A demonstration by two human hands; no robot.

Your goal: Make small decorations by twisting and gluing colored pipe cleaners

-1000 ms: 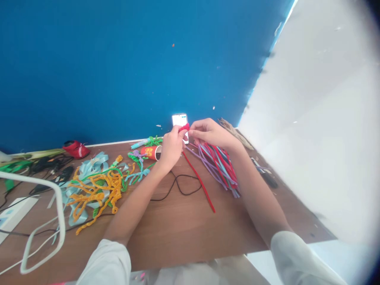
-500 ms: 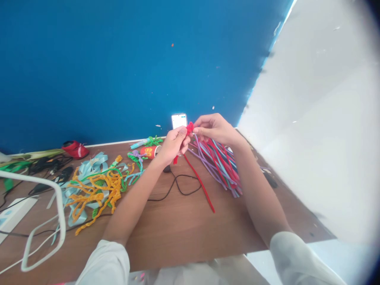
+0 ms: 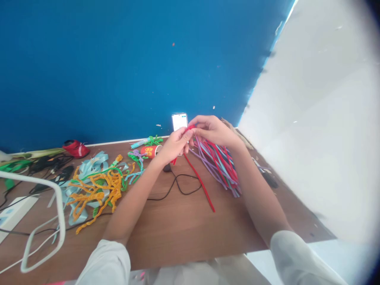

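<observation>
Between my two hands is a red pipe cleaner (image 3: 190, 128), bent into a small bunched shape whose details are mostly covered by fingers. My left hand (image 3: 177, 145) pinches it from below and the left. My right hand (image 3: 211, 130) closes thumb and fingertips on its upper right side. A long red pipe cleaner stem (image 3: 201, 182) runs down from under my left hand onto the table; whether it joins the held piece is hidden. Under my right forearm lies a bundle of purple, red and blue pipe cleaners (image 3: 218, 166).
A lit phone (image 3: 179, 121) leans on the blue wall behind my hands. To the left are a red paper cup (image 3: 151, 151), tangled orange pipe cleaners (image 3: 103, 186), pale blue ribbon (image 3: 93, 164), a white power strip (image 3: 16, 215) and a white frame (image 3: 61, 209). A black cable (image 3: 178, 186) loops across the table (image 3: 184, 237).
My right hand has moved slightly left and closed in against my left hand. The red bunched piece, which stood up between the fingertips, is now lower and more covered.
</observation>
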